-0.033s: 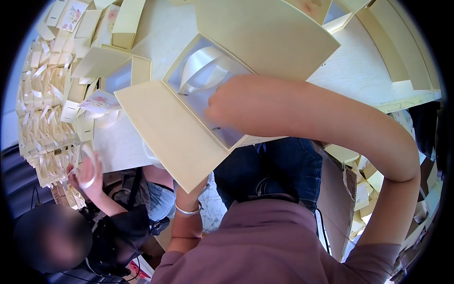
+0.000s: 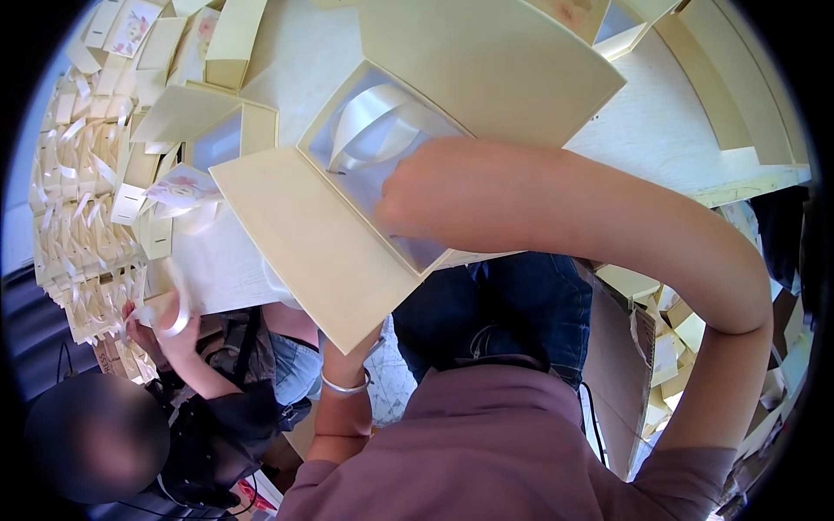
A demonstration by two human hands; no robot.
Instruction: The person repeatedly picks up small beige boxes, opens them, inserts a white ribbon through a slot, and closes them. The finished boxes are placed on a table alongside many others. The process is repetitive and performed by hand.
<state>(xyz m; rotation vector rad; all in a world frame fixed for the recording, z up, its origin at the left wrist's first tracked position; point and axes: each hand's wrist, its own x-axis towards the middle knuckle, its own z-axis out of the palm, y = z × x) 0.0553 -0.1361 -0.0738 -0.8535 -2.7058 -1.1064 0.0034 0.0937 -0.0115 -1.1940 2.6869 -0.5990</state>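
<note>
A cream cardboard box (image 2: 313,143) lies tilted at the table's near edge, with wide panels opened out on two sides. White ribbon (image 2: 373,113) loops up from its pale lining, by a small dark slit. My right hand (image 2: 426,195) reaches into the box, its fingers curled against the lining; what they grip, if anything, is hidden. Below the near panel (image 2: 317,247), my left hand (image 2: 354,352) is mostly covered, and only the wrist with a silver bangle and a bit of the hand show. Its fingers are out of sight.
At left, a person's hands (image 2: 178,334) handle white ribbon beside stacked ribboned boxes (image 2: 87,191). More open boxes (image 2: 213,139) stand on the white table (image 2: 643,139). Cream panels (image 2: 730,78) lie far right. A large carton (image 2: 618,365) with box pieces stands beside my right leg.
My right hand has shifted very slightly, covering the small dark slit that showed beside its fingers. At left, the other person's hands and ribbon have moved a little. The box stays put.
</note>
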